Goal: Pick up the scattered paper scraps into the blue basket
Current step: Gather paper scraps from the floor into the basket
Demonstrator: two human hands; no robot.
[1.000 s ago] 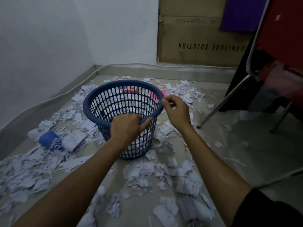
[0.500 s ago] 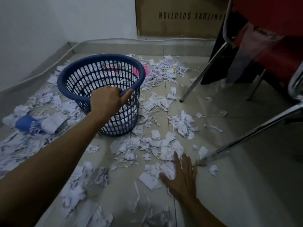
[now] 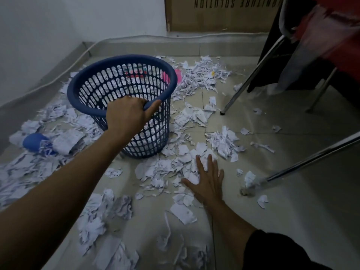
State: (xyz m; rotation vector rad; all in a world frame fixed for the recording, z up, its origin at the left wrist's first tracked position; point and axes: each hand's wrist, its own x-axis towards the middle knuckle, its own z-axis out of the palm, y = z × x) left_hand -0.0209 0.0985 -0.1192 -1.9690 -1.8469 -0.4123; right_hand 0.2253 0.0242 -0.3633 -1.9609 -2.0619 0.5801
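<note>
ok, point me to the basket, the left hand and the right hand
basket (image 3: 81, 82): head view, on the left part of its rim.
left hand (image 3: 126, 115): head view, on the back of the hand gripping the rim.
right hand (image 3: 209, 184): head view, on the back of the hand lying flat on scraps.

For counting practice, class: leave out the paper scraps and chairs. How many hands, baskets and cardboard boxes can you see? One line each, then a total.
Hands: 2, left hand and right hand
Baskets: 1, the blue basket
Boxes: 1, the cardboard box
Total: 4
</note>
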